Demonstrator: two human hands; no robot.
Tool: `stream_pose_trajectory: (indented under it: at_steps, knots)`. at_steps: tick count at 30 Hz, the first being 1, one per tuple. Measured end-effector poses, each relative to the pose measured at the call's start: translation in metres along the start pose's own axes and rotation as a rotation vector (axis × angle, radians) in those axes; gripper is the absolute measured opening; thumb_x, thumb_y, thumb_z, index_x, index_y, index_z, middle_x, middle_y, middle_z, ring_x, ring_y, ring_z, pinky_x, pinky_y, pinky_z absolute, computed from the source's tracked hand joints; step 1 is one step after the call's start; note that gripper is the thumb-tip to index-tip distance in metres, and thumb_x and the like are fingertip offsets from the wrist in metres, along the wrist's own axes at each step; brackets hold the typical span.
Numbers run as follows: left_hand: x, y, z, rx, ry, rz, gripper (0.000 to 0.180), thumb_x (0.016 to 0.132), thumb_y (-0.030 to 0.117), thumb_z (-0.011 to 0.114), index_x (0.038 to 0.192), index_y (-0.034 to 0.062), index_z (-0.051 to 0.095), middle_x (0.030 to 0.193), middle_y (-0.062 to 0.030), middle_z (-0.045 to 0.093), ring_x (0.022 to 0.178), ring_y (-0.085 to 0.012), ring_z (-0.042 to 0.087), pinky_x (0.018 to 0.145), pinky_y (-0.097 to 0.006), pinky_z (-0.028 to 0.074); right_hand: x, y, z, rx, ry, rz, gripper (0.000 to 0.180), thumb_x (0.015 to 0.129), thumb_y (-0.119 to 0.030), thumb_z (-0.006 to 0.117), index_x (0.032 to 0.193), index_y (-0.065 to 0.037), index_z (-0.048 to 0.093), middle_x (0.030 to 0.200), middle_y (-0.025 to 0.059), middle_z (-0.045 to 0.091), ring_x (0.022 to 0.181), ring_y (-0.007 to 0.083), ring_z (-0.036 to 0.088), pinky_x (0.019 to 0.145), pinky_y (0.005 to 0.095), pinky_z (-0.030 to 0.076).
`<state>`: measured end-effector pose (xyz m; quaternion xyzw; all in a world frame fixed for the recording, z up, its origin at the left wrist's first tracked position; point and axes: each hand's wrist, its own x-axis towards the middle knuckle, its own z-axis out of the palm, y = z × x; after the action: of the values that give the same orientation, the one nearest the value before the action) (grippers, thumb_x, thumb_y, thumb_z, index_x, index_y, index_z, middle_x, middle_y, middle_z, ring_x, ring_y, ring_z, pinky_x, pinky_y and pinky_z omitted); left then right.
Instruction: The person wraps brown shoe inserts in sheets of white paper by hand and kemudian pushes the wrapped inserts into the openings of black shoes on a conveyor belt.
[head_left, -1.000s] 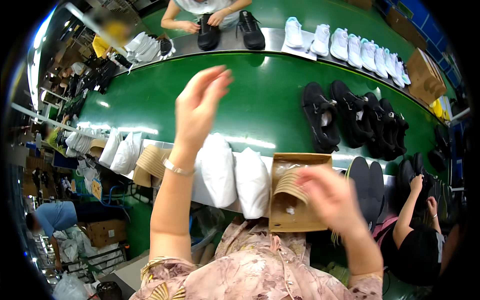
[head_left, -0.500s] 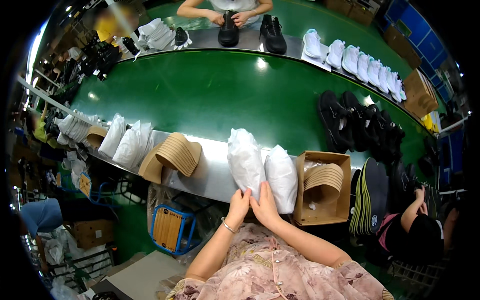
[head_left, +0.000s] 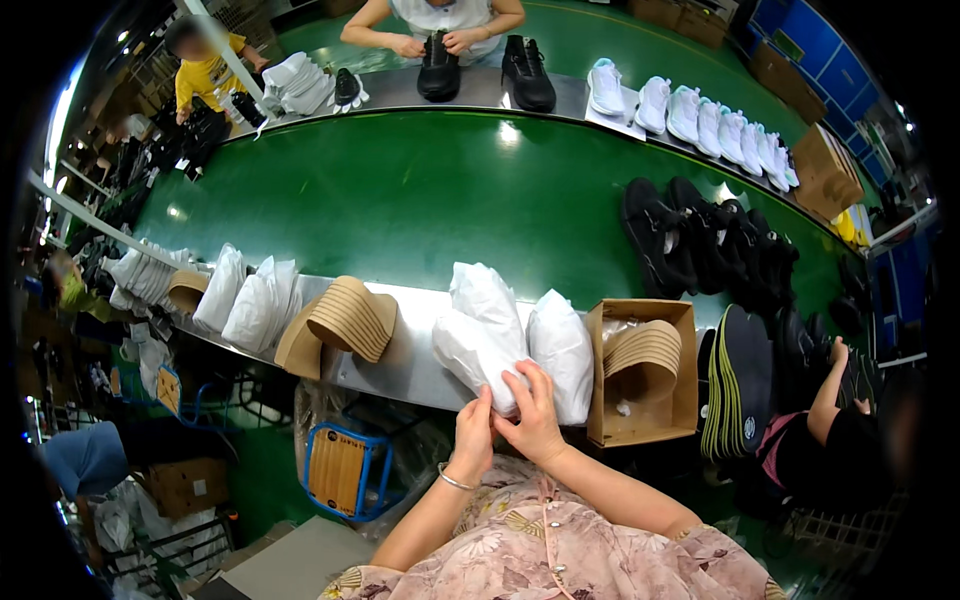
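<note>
Far left of the steel desk: a row of white paper-wrapped bundles leaning on each other, then a fanned stack of tan insoles lying on its side.

Centre, at the desk's near edge: three white tissue-wrapped parcels. The nearest one, the wrapped parcel, lies tilted toward the person, touching the two behind and beside it.

Left hand: fingers closed, pinching the tissue at the parcel's lower end. Right hand: fingers curled over the same end, thumb underneath as far as I can tell, pressing paper against what is inside. Both hands meet at that one corner, touching each other.

Judgement: the step looks like closing or tucking the loose tissue. To do it well, keep the fold tight against the contents, hold the parcel steady with one hand while the other tucks, and avoid tearing the thin paper. Keep it back from the desk edge so it does not slide off.

Right: an open cardboard box holding more curved tan insoles, just beside the parcels. Further right, a stack of dark soles on edge, and black shoes on the green conveyor.
</note>
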<state>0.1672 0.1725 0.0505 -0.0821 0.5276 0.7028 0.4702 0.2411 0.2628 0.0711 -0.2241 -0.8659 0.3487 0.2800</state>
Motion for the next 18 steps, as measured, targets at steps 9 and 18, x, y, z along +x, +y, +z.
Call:
stream_pose_trajectory:
  at_steps: [9,18]
  knots:
    - [-0.014,0.056,0.042,-0.066,-0.04,0.303,0.068,0.085,0.055,0.051,0.127,0.0026,0.039,0.126,-0.0102,0.048,0.113,-0.0233,0.047,0.096,-0.039,0.037,0.018,-0.038,-0.066,0.731,0.192,0.413,0.052,0.075,-0.007,0.069,0.122,0.004,0.047,0.117,0.0104,0.049,0.106,0.0167,0.048,0.087,0.0265,0.041]
    - [0.002,0.085,0.154,-0.269,-0.474,0.174,0.063,0.082,0.047,0.057,0.125,0.0034,0.042,0.115,-0.014,0.055,0.104,-0.0281,0.055,0.092,-0.042,0.044,0.046,-0.023,-0.128,1.37,0.31,0.626,0.052,0.08,-0.008,0.066,0.126,0.002,0.045,0.108,0.0076,0.055,0.093,0.0116,0.053,0.082,0.0239,0.044]
